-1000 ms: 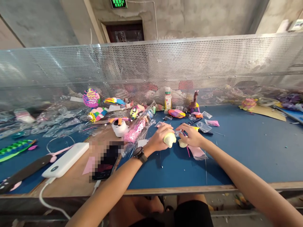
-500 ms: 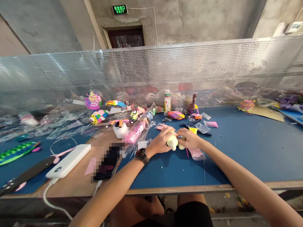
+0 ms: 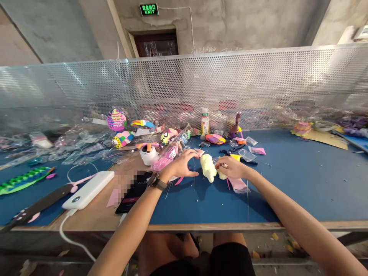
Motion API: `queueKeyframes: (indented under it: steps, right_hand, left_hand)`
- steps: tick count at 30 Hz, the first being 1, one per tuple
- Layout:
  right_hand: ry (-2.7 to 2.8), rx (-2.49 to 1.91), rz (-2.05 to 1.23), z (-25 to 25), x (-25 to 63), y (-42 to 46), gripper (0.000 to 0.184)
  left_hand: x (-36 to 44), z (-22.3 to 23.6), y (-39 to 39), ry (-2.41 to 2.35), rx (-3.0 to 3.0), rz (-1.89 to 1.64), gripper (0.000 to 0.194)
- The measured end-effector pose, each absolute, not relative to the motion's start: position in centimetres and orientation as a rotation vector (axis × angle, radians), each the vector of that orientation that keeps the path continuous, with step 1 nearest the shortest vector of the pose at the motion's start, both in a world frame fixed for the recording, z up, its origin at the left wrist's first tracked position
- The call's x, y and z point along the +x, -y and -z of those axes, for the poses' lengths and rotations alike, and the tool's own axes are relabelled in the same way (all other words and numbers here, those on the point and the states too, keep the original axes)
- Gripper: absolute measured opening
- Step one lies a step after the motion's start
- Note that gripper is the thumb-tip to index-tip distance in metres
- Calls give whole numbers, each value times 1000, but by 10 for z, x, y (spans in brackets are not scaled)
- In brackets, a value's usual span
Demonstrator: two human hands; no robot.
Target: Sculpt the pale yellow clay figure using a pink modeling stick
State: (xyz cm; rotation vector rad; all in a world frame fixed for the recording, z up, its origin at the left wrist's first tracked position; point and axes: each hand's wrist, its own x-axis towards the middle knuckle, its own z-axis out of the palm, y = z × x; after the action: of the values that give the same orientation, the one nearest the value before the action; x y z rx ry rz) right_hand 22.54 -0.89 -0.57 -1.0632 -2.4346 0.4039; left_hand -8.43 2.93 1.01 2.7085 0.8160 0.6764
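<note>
Right hand (image 3: pixel 232 167) pinches the pale yellow clay figure (image 3: pixel 208 168) to steady it mid-table, well back from the front edge, while the left hand (image 3: pixel 181 165), fingers loosely spread and empty, reaches the pink packets (image 3: pixel 166 156).

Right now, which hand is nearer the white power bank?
Left. The left hand rests right of the white power bank, beyond the phone; the right hand is farther right.
</note>
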Motion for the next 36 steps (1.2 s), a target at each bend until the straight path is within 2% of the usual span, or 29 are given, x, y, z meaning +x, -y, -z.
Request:
queueKeyframes:
  steps: [3, 5, 15, 25, 36]
  right_hand:
    - [2432, -1144, -417, 4, 229, 8, 29]
    - [2413, -1223, -428, 1, 231, 9, 29]
    - [2205, -1480, -337, -8, 242, 3, 35]
    - [1862, -1720, -140, -1, 267, -17, 31]
    - [1712, -1882, -45, 11, 306, -33, 29]
  left_hand:
    - [-83, -7, -30, -950, 2744, -625, 27]
    - [-82, -6, -29, -1044, 2783, -577, 18]
    - [-80, -19, -39, -1519, 2721, -552, 31]
    - [-48, -28, -105, -1441, 2723, -346, 38]
    - [5, -7, -162, -1491, 2772, -299, 25]
